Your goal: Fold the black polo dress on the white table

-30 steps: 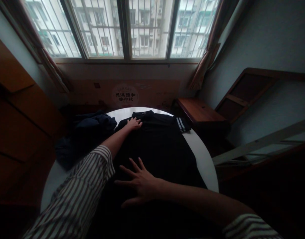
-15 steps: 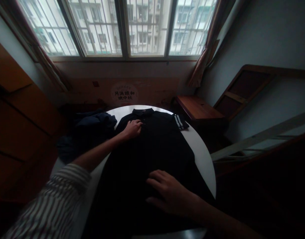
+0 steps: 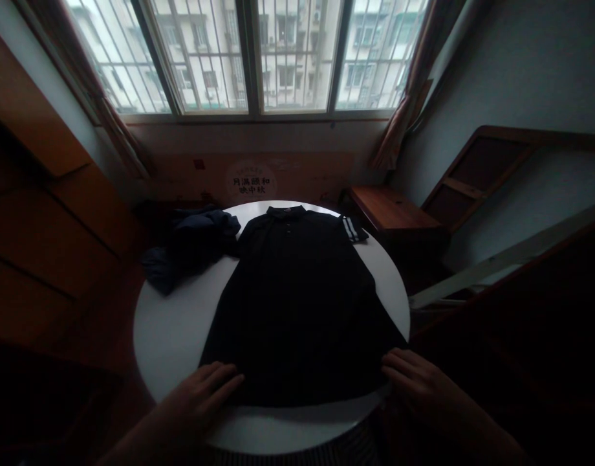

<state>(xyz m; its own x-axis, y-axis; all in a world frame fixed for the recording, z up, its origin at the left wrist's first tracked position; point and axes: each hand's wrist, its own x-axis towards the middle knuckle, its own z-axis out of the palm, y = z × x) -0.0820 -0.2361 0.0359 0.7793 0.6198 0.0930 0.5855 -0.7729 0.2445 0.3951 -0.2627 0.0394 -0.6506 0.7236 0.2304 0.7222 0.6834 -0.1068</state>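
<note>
A black polo shirt lies spread flat on a round white table, collar toward the window, with a white-striped sleeve cuff at the far right. My left hand rests at the shirt's near left hem corner, fingers stretched out and flat. At the near right hem corner sits my right hand, fingers extended and touching the fabric's edge. Neither hand visibly grips the cloth.
A crumpled dark blue garment lies at the table's far left edge. A wooden side table stands to the right, a wooden frame leans on the wall, and a cardboard box sits below the barred window.
My left hand drew back from the collar to the near left hem. My right hand moved from mid-shirt to the near right hem. The view pulled back, showing the whole shirt.
</note>
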